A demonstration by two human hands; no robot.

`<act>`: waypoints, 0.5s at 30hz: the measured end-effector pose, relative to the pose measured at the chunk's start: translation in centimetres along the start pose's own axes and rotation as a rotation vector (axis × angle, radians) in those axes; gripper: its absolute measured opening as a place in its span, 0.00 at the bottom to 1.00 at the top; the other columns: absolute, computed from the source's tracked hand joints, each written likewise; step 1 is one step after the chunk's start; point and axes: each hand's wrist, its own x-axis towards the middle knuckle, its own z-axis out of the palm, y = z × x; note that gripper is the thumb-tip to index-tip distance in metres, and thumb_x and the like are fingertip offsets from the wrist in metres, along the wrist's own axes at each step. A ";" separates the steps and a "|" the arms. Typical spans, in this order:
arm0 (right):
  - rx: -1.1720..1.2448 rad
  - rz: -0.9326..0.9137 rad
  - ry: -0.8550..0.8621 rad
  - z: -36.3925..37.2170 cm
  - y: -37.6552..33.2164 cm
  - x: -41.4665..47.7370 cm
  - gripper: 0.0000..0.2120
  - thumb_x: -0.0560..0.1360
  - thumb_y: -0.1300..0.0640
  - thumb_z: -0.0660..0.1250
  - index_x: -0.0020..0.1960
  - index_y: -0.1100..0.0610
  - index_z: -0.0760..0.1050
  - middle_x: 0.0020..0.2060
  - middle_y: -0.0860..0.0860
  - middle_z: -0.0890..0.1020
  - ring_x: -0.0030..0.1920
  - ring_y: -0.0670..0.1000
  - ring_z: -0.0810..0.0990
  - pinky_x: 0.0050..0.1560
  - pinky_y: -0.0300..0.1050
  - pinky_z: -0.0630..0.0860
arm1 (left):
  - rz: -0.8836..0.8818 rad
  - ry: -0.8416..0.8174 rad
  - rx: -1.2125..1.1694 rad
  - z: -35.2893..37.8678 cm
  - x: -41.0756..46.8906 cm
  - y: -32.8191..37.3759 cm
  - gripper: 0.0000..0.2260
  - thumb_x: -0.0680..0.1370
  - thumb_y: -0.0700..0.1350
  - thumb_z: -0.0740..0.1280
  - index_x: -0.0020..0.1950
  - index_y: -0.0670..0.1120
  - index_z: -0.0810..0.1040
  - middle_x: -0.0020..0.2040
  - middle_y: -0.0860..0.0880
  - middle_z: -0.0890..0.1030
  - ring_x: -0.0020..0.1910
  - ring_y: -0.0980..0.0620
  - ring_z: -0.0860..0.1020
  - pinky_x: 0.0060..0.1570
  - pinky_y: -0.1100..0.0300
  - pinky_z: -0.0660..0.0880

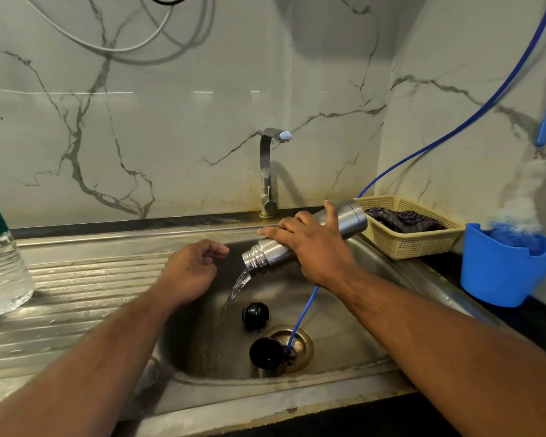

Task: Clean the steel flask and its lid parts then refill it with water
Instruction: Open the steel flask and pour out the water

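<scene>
My right hand (312, 250) is wrapped round the middle of the steel flask (267, 252), thumb over the top and fingers across the near side. It holds the flask tipped over the sink (202, 342), with the open threaded mouth pointing down and to the left and the base raised toward the right. A stream of water (238, 287) runs from the mouth into the basin. My left hand (193, 269) hangs just left of the mouth, fingers loosely curled, grasping nothing and not touching the flask.

Below, two black lid parts lie on the sink floor: one lid part (255, 315) under the flask's neck, the other lid piece (267, 353) resting against the brass drain (300, 343). A thin blue tube (301, 310) comes down behind my right wrist into the drain. The tap (267, 171) stands at the back rim. On the bench to the right sit a cream basket (413, 244) holding a dark cloth (404, 220) and a blue tub (501, 269). A plastic water bottle (0, 257) stands on the draining board at far left.
</scene>
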 end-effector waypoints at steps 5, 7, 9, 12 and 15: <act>-0.032 -0.018 0.012 -0.3 -0.1 0.0 0.42 0.74 0.64 0.70 0.79 0.36 0.58 0.70 0.44 0.71 0.72 0.52 0.67 0.73 0.76 0.43 | -0.005 0.002 0.003 0.0 0.1 0.0 0.20 0.76 0.30 0.62 0.57 0.52 0.82 0.54 0.56 0.84 0.57 0.52 0.80 0.62 0.60 0.73; -0.040 -0.023 0.015 -0.4 -0.1 0.0 0.41 0.74 0.64 0.70 0.79 0.36 0.58 0.70 0.44 0.72 0.72 0.53 0.67 0.73 0.76 0.42 | -0.005 0.000 0.011 0.0 0.1 0.0 0.20 0.76 0.30 0.62 0.57 0.52 0.82 0.54 0.57 0.84 0.57 0.52 0.80 0.60 0.62 0.72; -0.052 -0.031 0.027 -0.5 -0.1 0.0 0.41 0.74 0.64 0.69 0.78 0.36 0.58 0.69 0.44 0.72 0.71 0.53 0.67 0.73 0.77 0.41 | -0.010 -0.001 0.007 0.0 0.1 0.1 0.19 0.77 0.31 0.62 0.58 0.51 0.82 0.54 0.57 0.83 0.58 0.54 0.79 0.58 0.64 0.71; -0.068 -0.047 0.041 -0.6 -0.1 -0.1 0.39 0.74 0.63 0.68 0.78 0.37 0.60 0.68 0.44 0.73 0.70 0.53 0.68 0.72 0.77 0.39 | -0.007 -0.001 0.009 -0.1 0.0 0.2 0.19 0.78 0.32 0.62 0.58 0.52 0.81 0.55 0.57 0.83 0.58 0.55 0.79 0.60 0.63 0.71; -0.097 -0.067 0.057 -0.8 0.0 -0.3 0.37 0.75 0.61 0.70 0.77 0.37 0.62 0.68 0.46 0.74 0.71 0.54 0.69 0.72 0.77 0.37 | -0.001 0.002 0.009 0.1 0.1 0.3 0.19 0.78 0.32 0.62 0.58 0.52 0.81 0.55 0.57 0.83 0.58 0.57 0.78 0.57 0.68 0.70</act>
